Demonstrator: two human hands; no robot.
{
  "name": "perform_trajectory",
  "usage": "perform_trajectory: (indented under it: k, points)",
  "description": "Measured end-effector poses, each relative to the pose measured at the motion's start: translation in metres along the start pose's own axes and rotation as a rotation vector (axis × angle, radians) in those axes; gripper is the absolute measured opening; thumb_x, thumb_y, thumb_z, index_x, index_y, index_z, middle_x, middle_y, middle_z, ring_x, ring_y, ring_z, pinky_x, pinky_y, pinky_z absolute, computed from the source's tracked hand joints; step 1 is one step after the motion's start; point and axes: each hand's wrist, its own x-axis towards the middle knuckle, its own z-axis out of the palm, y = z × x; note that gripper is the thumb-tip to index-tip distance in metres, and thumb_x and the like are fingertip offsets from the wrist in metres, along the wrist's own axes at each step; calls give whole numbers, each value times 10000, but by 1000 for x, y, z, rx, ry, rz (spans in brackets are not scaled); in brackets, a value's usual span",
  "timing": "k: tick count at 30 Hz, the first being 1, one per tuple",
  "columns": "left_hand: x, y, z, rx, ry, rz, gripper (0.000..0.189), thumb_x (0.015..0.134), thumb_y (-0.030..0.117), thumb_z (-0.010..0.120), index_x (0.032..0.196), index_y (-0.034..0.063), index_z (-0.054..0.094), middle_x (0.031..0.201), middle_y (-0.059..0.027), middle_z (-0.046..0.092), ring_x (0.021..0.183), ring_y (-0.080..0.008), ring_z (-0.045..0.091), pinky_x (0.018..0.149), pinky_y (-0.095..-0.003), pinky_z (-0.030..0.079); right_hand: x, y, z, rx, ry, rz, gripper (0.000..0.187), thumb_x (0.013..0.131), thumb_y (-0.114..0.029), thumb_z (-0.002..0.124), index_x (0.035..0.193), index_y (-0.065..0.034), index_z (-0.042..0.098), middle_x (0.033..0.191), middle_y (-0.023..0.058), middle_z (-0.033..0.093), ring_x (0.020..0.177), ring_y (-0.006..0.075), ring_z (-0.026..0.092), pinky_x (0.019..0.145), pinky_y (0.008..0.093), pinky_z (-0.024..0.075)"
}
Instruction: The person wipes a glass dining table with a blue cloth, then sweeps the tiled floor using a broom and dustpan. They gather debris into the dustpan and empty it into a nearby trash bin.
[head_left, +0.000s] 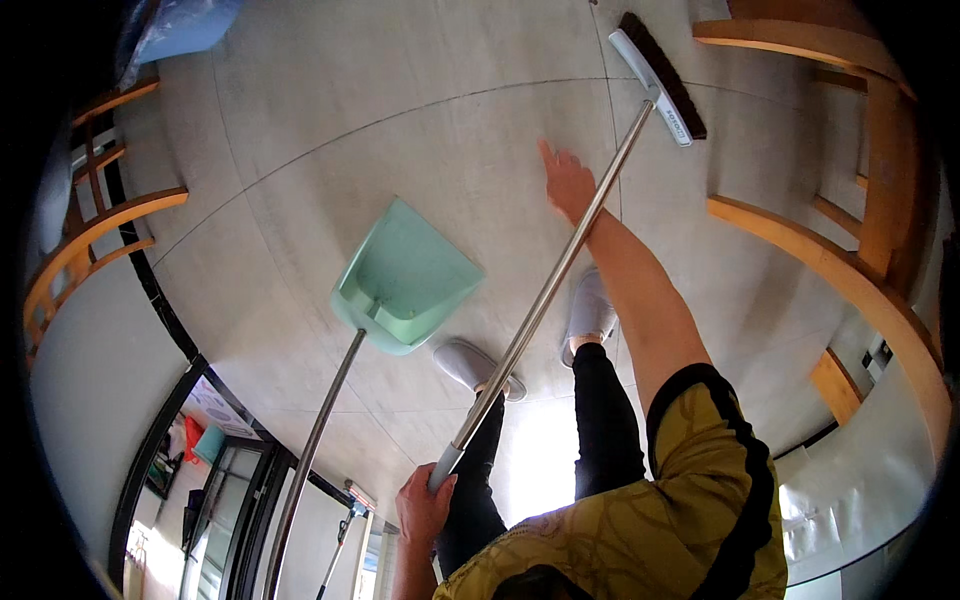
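Note:
My left hand (421, 504) grips the grey end of a broom's metal handle (544, 296). That handle slants up and right to the broom head (660, 82), which has dark bristles, a white back and some writing. My right hand (568, 180) is stretched out over the floor, index finger extended and other fingers curled, holding nothing. The broom handle crosses in front of its wrist; whether they touch, I cannot tell. Left of my feet, a pale green dustpan (420, 262) rests on the floor with a few small specks inside. Its metal handle (319, 442) runs out of view at the bottom.
Wooden chairs stand at the right (810, 240) and left (112, 214). My grey slippers (469, 360) are on the tiled floor (322, 97). At the lower left are a dark-framed doorway (199, 367) and a floor-cleaning tool (352, 502) against the wall. Something blue (184, 30) shows at the top left.

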Motion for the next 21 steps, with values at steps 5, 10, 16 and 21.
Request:
perform_trajectory:
  k: [5, 10, 16, 21]
  points:
    - [15, -12, 4, -8, 30, 55, 244, 732, 212, 678, 888, 50, 584, 745, -142, 607, 666, -304, 600, 580, -358, 469, 5, 0, 17, 25, 139, 1, 548, 791, -120, 512, 1312, -142, 344, 927, 86, 518, 805, 229, 557, 569, 382, 492]
    - [16, -9, 1, -15, 21, 48, 247, 724, 211, 685, 878, 46, 583, 734, -138, 605, 645, -293, 597, 567, -352, 467, 0, -1, 17, 35, 84, 3, 600, 758, -73, 517, 1317, -124, 306, 969, 80, 488, 877, 245, 530, 596, 361, 491]
    - [20, -13, 3, -64, 38, 100, 260, 715, 209, 693, 883, 44, 584, 728, -135, 605, 638, -285, 598, 564, -340, 468, 3, 1, 19, -70, 117, 14, 507, 802, -98, 482, 1292, -147, 360, 943, 71, 518, 824, 227, 562, 608, 383, 493]
    - [17, -5, 6, -75, 18, 62, 266, 718, 205, 691, 897, 42, 583, 739, -139, 608, 650, -291, 604, 570, -345, 471, -4, 3, 22, -10, 194, -3, 575, 757, -82, 518, 1299, -146, 340, 961, 67, 501, 848, 223, 544, 582, 370, 486]
